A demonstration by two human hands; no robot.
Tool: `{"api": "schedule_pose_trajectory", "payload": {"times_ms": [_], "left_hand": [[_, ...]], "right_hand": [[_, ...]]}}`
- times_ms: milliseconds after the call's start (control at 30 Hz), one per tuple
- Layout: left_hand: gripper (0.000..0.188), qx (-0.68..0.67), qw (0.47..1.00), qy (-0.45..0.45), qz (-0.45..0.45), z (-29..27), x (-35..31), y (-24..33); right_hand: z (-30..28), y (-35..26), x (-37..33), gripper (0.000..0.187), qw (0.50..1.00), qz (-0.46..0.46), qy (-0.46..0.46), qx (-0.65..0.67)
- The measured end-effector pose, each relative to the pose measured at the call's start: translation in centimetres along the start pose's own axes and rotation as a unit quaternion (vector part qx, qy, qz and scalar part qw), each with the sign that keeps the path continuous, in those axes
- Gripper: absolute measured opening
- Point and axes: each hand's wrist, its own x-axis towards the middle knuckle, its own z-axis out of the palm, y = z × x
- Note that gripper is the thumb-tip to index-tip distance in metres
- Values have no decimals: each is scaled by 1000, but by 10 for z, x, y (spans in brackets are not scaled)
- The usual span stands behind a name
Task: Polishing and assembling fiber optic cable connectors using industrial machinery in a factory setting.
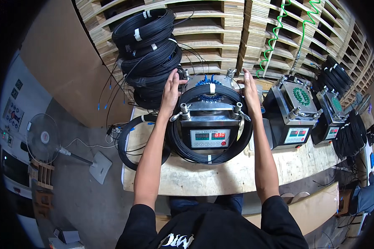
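Left hand (170,94): fingers extended upward, thumb apart, grip wide, nothing enclosed. Right hand (251,94): likewise wide, fingers raised, palm inward. Hands flank the black cable coil (195,157); whether either touches it, cannot tell. Coil is looped around the front of the tabletop machine (209,138): top passes over the upper plate near the blue connectors (210,98), bottom hangs below the lit display panel. Machine stands on the wooden worktop (187,182). To the left, a loose coil (124,143); behind it, a tall coil stack (151,58). To the right, a second machine (294,110) with green connectors (301,96). Pallets (207,31) behind.
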Motion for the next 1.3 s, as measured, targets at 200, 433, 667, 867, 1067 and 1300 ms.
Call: {"api": "schedule_pose_trajectory", "payload": {"times_ms": [200, 433, 667, 867, 1067, 1300], "left_hand": [[70, 44, 996, 80, -16, 9, -5, 10], [70, 0, 999, 44, -3, 5, -3, 6], [67, 7, 1000, -1, 4, 6, -3, 5], [64, -24, 999, 31, -4, 3, 4, -6], [64, -9, 999, 52, 5, 6, 2, -4], [63, -5, 999, 48, 10, 6, 3, -6]], "right_hand": [[-10, 13, 6, 64, 998, -29, -42, -27], [-2, 3, 0, 62, 997, 16, -34, 67], [-1, 9, 2, 59, 999, -39, 7, -10], [-9, 23, 11, 52, 999, -34, -24, -26], [-11, 26, 14, 49, 999, -40, -31, -17], [-12, 28, 14, 48, 998, -46, -41, 15]]}}
